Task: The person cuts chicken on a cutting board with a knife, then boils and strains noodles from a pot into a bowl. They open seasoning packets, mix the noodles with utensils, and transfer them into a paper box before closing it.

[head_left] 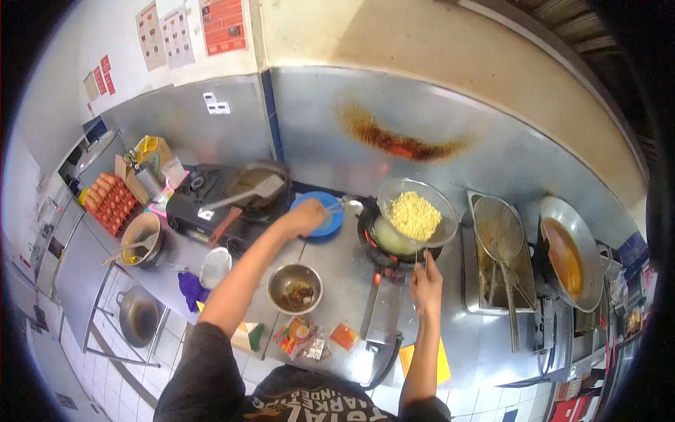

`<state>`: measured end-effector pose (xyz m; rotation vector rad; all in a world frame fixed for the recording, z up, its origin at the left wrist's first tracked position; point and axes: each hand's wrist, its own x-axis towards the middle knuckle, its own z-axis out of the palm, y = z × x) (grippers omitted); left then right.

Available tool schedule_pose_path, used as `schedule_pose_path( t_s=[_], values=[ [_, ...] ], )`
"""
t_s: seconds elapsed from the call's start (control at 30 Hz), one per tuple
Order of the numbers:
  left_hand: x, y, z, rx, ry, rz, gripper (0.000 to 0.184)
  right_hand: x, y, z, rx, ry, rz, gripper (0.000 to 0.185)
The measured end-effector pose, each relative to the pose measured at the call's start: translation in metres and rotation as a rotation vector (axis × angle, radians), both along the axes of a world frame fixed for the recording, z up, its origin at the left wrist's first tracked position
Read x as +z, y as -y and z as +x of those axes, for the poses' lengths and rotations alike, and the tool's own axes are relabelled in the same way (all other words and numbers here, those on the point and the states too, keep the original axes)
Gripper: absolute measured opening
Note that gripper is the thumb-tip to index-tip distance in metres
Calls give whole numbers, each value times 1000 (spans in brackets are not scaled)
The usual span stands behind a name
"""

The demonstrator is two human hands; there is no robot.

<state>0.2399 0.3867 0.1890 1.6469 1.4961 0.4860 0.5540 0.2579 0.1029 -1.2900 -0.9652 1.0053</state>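
My right hand (427, 283) is closed around the handle of a wire strainer (394, 188). A heap of yellow instant noodles (415, 215) lies in the strainer, which is held over a wok (367, 226) of cloudy liquid (391, 238) on a burner. Over a blue plate (325, 232), my left hand (307, 216) has its fingers closed on what looks like a fork (337, 207), its pronged end pointing right. Nearer my body, a steel bowl (295, 289) contains dark sauce or seasoning. Opened seasoning packets (299, 336) lie in front of that bowl.
To the left, a frying pan (254, 184) with a spatula (261, 191) rests on a black stove. Egg trays (111, 207) and a bowl with utensils (143, 239) stand farther left. On the right are a fryer with a skimmer (498, 228) and a large wok of orange oil (564, 257).
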Motion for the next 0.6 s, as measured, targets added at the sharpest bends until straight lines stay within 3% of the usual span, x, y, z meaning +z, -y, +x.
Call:
schedule_pose_path(
  t_s=[0.07,0.17,0.3,0.47,0.53,0.6],
  values=[
    [-9,4,-2,25,70,-29,25,8,13,-8,-68,-116,-152,55],
    [-30,0,-8,-47,-23,-8,25,16,3,-9,-20,-226,-132,55],
    [-35,5,-24,45,159,-75,22,2,8,-11,-89,39,-116,53],
    [-69,-11,-49,262,283,-69,16,15,14,-14,-78,-100,-112,53],
    [-113,-38,-60,313,223,-69,16,-15,5,0,-61,38,-109,53],
    [-173,-72,-68,328,110,-45,17,8,14,-9,-68,0,-120,53]
  ],
)
